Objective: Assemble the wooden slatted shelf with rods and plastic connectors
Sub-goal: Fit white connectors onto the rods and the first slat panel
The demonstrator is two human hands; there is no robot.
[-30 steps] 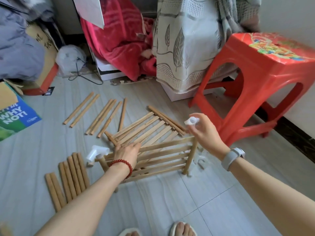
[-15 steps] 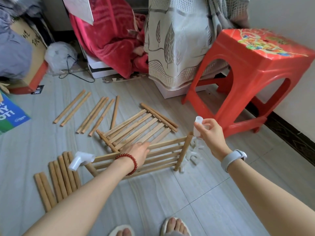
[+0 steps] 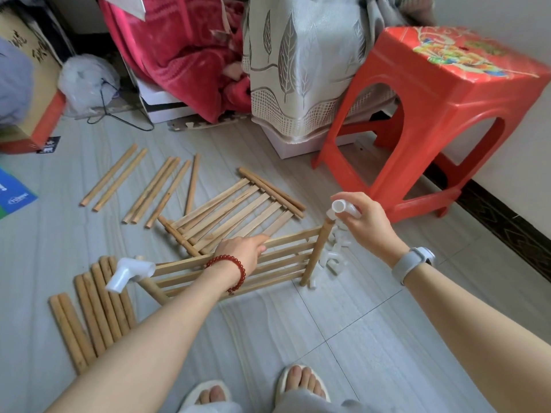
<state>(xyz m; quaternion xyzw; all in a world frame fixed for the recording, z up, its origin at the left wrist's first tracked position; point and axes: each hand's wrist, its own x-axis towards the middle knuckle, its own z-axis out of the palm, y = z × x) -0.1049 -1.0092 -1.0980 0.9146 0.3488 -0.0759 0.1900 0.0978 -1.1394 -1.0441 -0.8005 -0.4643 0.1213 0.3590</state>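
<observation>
Left hand [image 3: 244,251] grips the panel [image 3: 286,257] mid-frame, steadying it upright; right hand [image 3: 362,222] pinches a connector [image 3: 340,207], seemingly touching the rod [image 3: 317,251] top, ready for pressing.

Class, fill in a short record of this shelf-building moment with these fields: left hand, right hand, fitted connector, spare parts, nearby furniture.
left hand: left hand grips the upright slatted panel
right hand: right hand holds a white connector at the top of the panel's end rod
fitted connector: white corner connector on the panel's left end
spare parts: second slatted panel flat on the floor; loose rods; connector pile
nearby furniture: red plastic stool
</observation>
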